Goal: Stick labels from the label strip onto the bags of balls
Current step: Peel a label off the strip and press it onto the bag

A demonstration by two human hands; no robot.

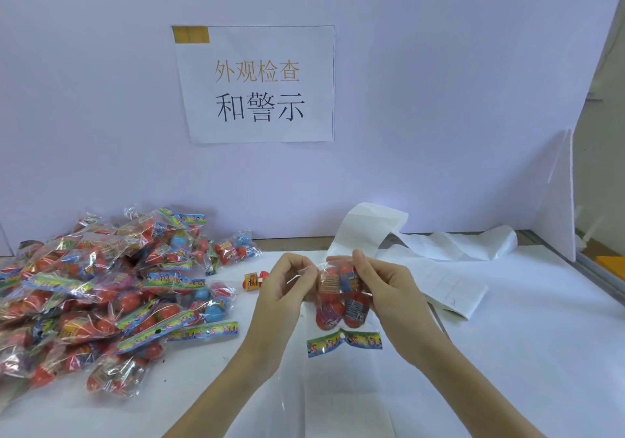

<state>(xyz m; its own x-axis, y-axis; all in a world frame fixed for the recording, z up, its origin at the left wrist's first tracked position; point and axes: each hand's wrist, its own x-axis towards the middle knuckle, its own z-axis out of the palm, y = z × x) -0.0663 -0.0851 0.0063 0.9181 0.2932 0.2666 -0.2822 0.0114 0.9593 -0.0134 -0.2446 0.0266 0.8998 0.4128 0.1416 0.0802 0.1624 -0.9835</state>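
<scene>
A clear bag of red balls [340, 305] with a colourful header card at its lower end hangs above the white table, held between both hands. My left hand [282, 290] pinches its upper left edge. My right hand [382, 288] grips its right side with curled fingers. The white label strip [453, 285] curls up behind the bag and lies across the table to the right. A big pile of the same bags of balls [101, 288] covers the table's left side.
A small orange and red item [255, 280] lies just left of my left hand. A paper sign [257, 82] hangs on the white back wall. A white panel [558, 200] stands at the right, beside the table's metal edge [598, 277].
</scene>
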